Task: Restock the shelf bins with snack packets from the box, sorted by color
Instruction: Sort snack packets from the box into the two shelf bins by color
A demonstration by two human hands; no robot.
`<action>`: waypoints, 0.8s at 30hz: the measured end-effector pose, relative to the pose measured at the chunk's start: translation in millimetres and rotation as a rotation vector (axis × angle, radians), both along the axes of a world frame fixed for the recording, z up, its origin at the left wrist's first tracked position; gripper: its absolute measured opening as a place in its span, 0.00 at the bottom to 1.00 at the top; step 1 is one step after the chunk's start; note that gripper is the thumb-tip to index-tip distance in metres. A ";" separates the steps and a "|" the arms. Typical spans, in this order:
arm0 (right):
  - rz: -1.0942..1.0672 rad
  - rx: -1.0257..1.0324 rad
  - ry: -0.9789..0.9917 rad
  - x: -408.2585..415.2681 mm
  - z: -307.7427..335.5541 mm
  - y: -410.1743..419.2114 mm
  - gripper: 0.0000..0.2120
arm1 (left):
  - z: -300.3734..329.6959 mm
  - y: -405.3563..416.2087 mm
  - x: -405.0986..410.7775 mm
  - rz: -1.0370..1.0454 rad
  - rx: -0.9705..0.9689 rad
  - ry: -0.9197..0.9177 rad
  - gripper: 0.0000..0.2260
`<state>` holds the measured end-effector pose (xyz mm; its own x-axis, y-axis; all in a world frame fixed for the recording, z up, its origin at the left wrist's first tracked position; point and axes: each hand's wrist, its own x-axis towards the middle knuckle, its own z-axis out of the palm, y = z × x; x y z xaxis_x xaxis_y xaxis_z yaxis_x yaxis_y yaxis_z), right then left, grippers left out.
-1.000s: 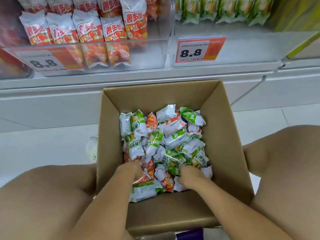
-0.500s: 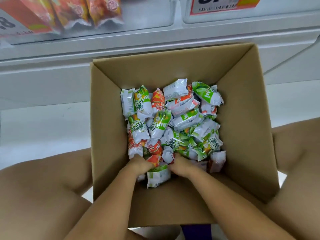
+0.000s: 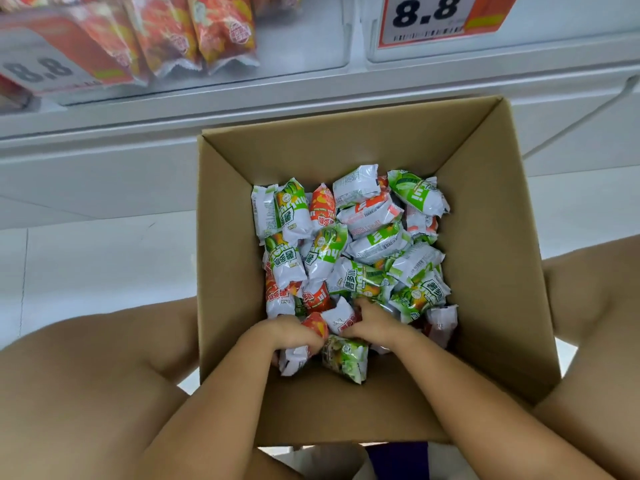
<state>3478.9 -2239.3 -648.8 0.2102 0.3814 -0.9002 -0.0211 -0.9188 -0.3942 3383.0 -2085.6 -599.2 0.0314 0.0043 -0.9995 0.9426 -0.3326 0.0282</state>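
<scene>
Inside one cardboard box (image 3: 491, 271), two hands, left hand (image 3: 291, 336) and right hand (image 3: 375, 323), fingers curled gripping snack packets (image 3: 346, 258).

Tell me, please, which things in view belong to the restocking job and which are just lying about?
Job: cardboard box; red packets; green packets; left hand; right hand; bin of red packets.
Lying about: price tags; white floor.

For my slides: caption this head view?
Both hands gather red packets from the box below shelf bins.
</scene>
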 end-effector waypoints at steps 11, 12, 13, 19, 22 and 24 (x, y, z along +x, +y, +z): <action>-0.279 0.296 -0.188 8.7 67.4 0.7 0.27 | 88.8 25.4 19.6 -0.141 0.264 -0.380 0.14; -0.382 0.323 -0.176 12.8 78.5 1.6 0.29 | 98.3 27.9 20.6 -0.094 0.296 -0.444 0.16; -0.478 0.347 -0.152 17.1 93.5 2.9 0.31 | 109.1 28.9 20.8 -0.023 0.329 -0.509 0.18; -0.974 0.566 0.038 27.7 147.1 -6.3 0.44 | 160.4 7.9 -1.1 0.680 0.207 -0.838 0.19; -1.127 0.699 0.190 20.1 171.6 -20.1 0.21 | 169.9 -5.4 -10.1 0.869 0.001 -0.885 0.27; -1.167 0.728 0.225 13.2 180.9 -27.9 0.14 | 173.2 -10.8 -13.8 0.991 -0.102 -0.924 0.29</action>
<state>3492.0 -2267.1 -467.9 0.6061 0.4800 -0.6343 -0.7504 0.0806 -0.6560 3369.2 -2096.3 -425.9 0.7115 0.3442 -0.6127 0.4067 0.5093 0.7584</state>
